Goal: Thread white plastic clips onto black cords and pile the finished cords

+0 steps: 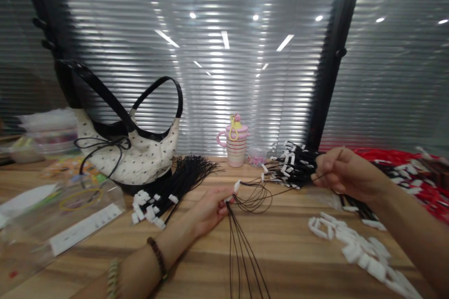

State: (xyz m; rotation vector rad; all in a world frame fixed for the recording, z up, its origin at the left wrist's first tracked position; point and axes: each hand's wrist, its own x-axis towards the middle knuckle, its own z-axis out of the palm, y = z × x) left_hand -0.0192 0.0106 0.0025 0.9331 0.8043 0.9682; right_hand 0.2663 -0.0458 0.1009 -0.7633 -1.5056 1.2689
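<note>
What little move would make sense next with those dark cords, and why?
Probably the right hand should gently draw its strand outward while the left hand grips the dark cords: slack loops lie between the hands, and one strand runs from them to the right hand.

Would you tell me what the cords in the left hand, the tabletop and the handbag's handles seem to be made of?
The dark cords: probably synthetic or waxed thread, judging by thin, rounded loops; finish unclear. The tabletop: wood or printed laminate, smooth, with streaky grain. The handbag's handles: perhaps leather or imitation leather, black, smooth, faintly shiny.
</note>
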